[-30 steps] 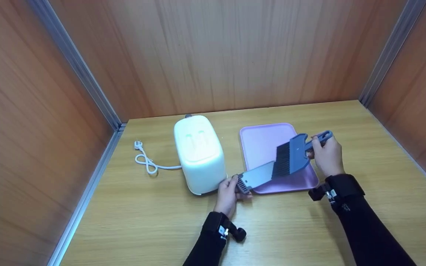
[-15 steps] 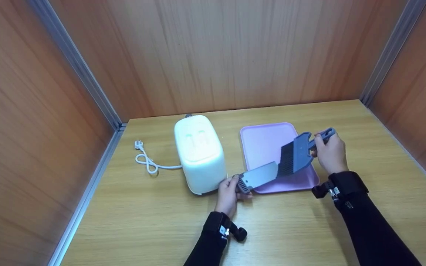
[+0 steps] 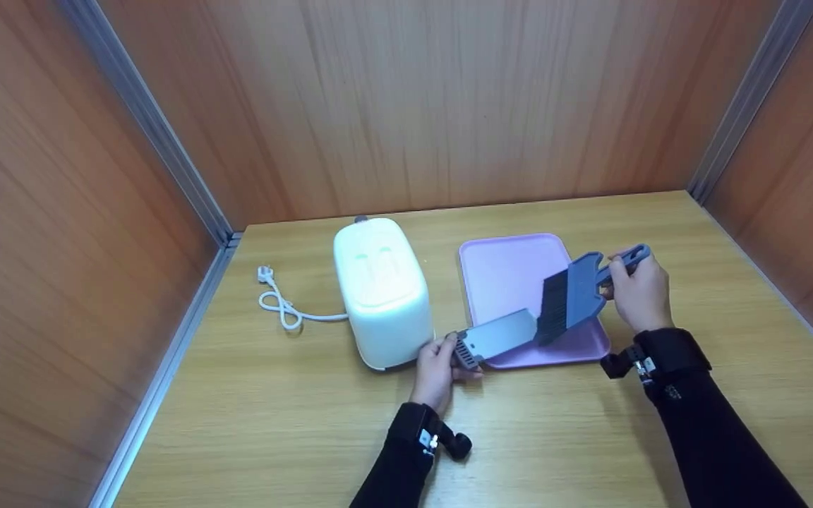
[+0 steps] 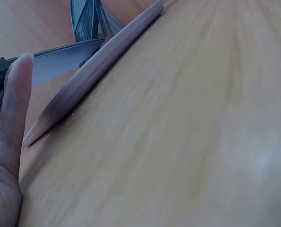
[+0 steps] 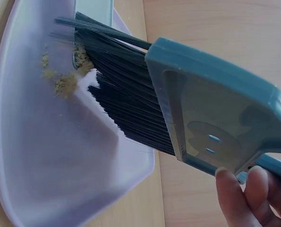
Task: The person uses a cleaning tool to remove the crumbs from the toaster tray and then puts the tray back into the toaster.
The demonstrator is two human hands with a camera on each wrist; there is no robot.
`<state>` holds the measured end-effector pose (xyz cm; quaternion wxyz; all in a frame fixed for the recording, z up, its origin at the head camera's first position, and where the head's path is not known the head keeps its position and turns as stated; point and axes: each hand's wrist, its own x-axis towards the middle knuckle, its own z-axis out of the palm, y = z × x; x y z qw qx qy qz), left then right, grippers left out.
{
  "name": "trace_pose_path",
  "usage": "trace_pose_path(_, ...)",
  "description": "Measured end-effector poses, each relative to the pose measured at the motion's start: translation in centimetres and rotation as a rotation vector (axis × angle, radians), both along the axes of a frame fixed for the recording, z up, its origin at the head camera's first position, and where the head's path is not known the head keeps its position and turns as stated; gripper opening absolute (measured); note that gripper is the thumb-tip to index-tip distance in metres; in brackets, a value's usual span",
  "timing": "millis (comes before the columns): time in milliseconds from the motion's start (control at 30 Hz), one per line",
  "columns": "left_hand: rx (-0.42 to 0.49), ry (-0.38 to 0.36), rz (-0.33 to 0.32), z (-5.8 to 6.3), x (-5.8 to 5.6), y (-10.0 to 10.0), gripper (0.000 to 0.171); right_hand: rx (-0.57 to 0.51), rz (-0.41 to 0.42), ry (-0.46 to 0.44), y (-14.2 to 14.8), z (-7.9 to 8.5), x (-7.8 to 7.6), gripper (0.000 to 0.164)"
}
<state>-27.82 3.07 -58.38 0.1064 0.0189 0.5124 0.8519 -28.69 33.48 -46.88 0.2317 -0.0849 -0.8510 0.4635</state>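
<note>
My left hand (image 3: pixel 437 367) pinches the slotted end of a flat light-grey crumb tray (image 3: pixel 502 333), which slants over the near part of a purple tray (image 3: pixel 505 275). My right hand (image 3: pixel 639 293) grips the handle of a blue-grey hand brush (image 3: pixel 584 289). Its dark bristles (image 5: pixel 126 90) lie against the far end of the crumb tray. Yellow-brown crumbs (image 5: pixel 67 84) show in the right wrist view, on the purple tray beside the crumb tray's end. Just left of my left hand stands a white toaster (image 3: pixel 382 296).
A white cord with a plug (image 3: pixel 265 275) loops on the wooden table (image 3: pixel 272 423) left of the toaster. Wood panels (image 3: pixel 449 106) in grey metal frames enclose the table at the back and both sides.
My right hand has drawn the brush to the right, and its bristles have slid along the crumb tray to its far end. My left hand holds the crumb tray in place.
</note>
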Motion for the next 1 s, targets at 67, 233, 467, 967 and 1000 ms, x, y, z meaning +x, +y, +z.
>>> trace_pose_path(67,0.000,-0.001,0.003,0.0,0.0,0.0,0.038,0.000,0.001,-0.004,0.2,-0.1,0.0,0.033)
trace_pose_path(233,-0.004,-0.005,0.010,-0.1,0.0,0.0,0.037,-0.009,-0.013,-0.015,0.5,-0.2,0.1,0.034)
trace_pose_path(467,-0.003,-0.005,0.008,-0.1,0.0,0.1,0.037,-0.044,-0.031,-0.025,1.1,-0.2,0.1,0.032)
trace_pose_path(967,0.017,0.018,0.018,0.0,0.0,0.1,0.036,-0.073,-0.080,0.001,1.4,1.4,0.0,0.035)
trace_pose_path(1000,0.017,0.016,0.017,0.0,0.0,0.0,0.037,-0.086,-0.078,0.005,1.3,1.5,-0.1,0.034)
